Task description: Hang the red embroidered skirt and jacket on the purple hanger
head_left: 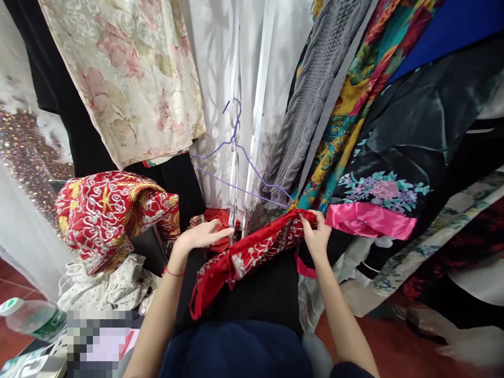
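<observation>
A red garment (268, 244) with silver embroidery is stretched at a slant in front of me, its narrow red end drooping at the lower left. The fingers of my right hand (316, 235) pinch its upper right end. My left hand (205, 234) has its fingers extended, beside more red cloth (221, 227) near a white upright pole; whether it touches the cloth I cannot tell. Just above the garment hangs a bare purple hanger (235, 137), its hook by the pole. The garment's exact kind is unclear because it is bunched.
On the left lies a red and gold embroidered garment (114, 212) over polka-dot cloth (114, 286). A floral cream garment (134, 79) hangs above. Hanging at right are a grey knit (315, 89) and a black garment with pink trim (374, 220). A plastic bottle (35, 317) stands lower left.
</observation>
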Tool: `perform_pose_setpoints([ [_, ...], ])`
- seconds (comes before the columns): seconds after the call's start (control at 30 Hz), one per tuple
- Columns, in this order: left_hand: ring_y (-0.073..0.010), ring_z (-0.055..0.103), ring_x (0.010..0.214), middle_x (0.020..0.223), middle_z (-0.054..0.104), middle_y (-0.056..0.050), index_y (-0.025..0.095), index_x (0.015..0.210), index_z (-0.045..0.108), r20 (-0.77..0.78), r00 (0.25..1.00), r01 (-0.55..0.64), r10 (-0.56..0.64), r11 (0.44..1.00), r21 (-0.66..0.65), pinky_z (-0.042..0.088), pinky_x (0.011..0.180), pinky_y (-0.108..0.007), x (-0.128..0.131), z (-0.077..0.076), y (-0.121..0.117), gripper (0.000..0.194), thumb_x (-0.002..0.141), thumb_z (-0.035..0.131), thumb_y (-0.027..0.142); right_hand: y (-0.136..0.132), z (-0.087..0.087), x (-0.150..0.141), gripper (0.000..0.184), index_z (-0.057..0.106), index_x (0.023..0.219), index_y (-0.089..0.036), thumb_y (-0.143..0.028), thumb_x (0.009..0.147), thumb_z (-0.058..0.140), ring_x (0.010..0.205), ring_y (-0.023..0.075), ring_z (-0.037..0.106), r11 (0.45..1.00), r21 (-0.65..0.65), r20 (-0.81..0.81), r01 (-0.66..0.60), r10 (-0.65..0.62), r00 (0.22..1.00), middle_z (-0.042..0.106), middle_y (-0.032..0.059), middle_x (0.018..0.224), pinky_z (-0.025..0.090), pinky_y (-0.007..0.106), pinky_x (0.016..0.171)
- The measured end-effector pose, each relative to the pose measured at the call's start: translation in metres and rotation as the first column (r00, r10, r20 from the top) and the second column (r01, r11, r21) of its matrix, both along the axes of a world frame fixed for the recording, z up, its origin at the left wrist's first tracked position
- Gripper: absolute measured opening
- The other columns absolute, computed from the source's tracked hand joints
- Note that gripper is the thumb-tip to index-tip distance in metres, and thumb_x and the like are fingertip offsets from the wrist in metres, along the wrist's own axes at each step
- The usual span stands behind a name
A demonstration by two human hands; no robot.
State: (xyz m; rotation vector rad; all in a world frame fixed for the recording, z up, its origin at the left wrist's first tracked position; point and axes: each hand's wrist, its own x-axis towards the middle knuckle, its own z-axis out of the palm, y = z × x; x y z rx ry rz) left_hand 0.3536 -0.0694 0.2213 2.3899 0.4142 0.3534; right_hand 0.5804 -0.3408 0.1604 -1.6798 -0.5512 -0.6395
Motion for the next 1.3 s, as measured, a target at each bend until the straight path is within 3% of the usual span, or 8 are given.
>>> perform_pose_setpoints([
  [0.13,-0.0302,0.069,0.105,0.121,0.070,-0.013,0.022,0.125,0.057,-0.188,0.948,0.266,-0.258,0.964,0.017,0.051,0.087,-0.037,0.020,-0.002,-0.067,0.068,0.076,0.064,0.068,0.016,0.006,-0.023,0.023,0.064,0.091,-0.022,-0.044,0.085,0.063,0.076,0.0211,0.065,0.996,0.060,0.012,-0.068,0.067,0.998,0.069,0.0041,0.083,0.053,0.034,0.075],
  [0.27,-0.0346,0.068,0.110,0.118,0.072,-0.015,0.018,0.116,0.062,-0.450,0.885,0.217,-0.121,0.962,0.166,0.050,0.093,-0.041,0.036,-0.015,-0.097,0.051,0.081,0.062,0.056,0.021,0.015,-0.037,0.021,0.064,0.088,-0.021,-0.042,0.085,0.065,0.070,0.0172,0.063,0.990,0.068,-0.001,-0.124,0.125,0.992,0.067,0.0013,0.079,0.053,0.029,0.069],
  [0.57,-0.0298,0.069,0.113,0.118,0.071,-0.023,0.011,0.111,0.065,-0.464,0.872,-0.029,0.157,0.962,0.272,0.049,0.092,-0.036,0.013,-0.013,-0.050,0.036,0.097,0.033,0.023,0.014,0.041,-0.083,0.017,0.069,0.084,-0.019,-0.035,0.083,0.073,0.065,0.0149,0.066,0.966,0.016,0.138,-0.259,0.254,0.957,0.071,0.0002,0.076,0.055,0.026,0.065],
  [0.8,-0.0380,0.064,0.118,0.127,0.066,-0.021,0.014,0.131,0.052,-0.259,0.966,0.069,0.008,0.956,0.286,0.049,0.097,-0.045,-0.024,0.000,-0.080,0.082,0.079,0.054,0.078,0.018,0.050,-0.111,0.015,0.070,0.082,-0.019,-0.033,0.085,0.074,0.064,0.0143,0.067,0.969,0.053,0.203,-0.241,0.226,0.953,0.072,0.0001,0.075,0.056,0.026,0.065],
  [0.97,-0.0391,0.066,0.113,0.118,0.070,-0.023,0.011,0.117,0.065,-0.269,0.952,-0.100,0.149,0.977,0.187,0.049,0.097,-0.048,-0.002,-0.041,-0.091,0.043,0.084,0.064,0.040,0.020,0.050,-0.115,0.013,0.071,0.083,-0.019,-0.032,0.084,0.075,0.065,0.0144,0.067,0.967,0.043,0.210,-0.250,0.235,0.949,0.072,0.0004,0.075,0.056,0.026,0.065],
  [1.1,-0.0254,0.071,0.100,0.107,0.075,-0.017,0.011,0.123,0.064,-0.175,0.968,-0.177,0.178,0.984,0.025,0.053,0.090,-0.035,0.006,-0.033,-0.048,0.041,0.086,0.046,0.012,0.016,0.051,-0.115,0.018,0.070,0.080,-0.020,-0.036,0.083,0.076,0.061,0.0138,0.064,0.958,0.053,0.138,-0.280,0.271,0.953,0.070,0.0001,0.071,0.053,0.026,0.061],
  [1.2,-0.0147,0.068,0.083,0.110,0.075,-0.009,0.014,0.152,0.039,0.143,0.981,-0.082,0.134,0.943,-0.323,0.053,0.079,-0.027,0.000,0.005,-0.021,0.077,0.076,0.046,0.008,0.014,0.050,-0.115,0.032,0.067,0.077,-0.020,-0.051,0.080,0.075,0.053,0.0135,0.060,0.829,0.068,0.016,-0.555,0.555,0.832,0.065,-0.0008,0.063,0.049,0.025,0.051],
  [1.3,-0.0083,0.055,0.054,0.078,0.072,0.000,0.016,0.148,0.050,0.305,0.949,0.120,0.078,0.806,-0.579,0.047,0.059,-0.021,-0.005,0.053,-0.014,0.079,0.069,0.045,0.009,0.015,0.052,-0.114,0.054,0.064,0.084,-0.022,-0.076,0.082,0.057,0.051,0.0160,0.060,0.404,0.108,-0.064,-0.908,0.915,0.399,0.066,0.0009,0.066,0.053,0.032,0.054],
])
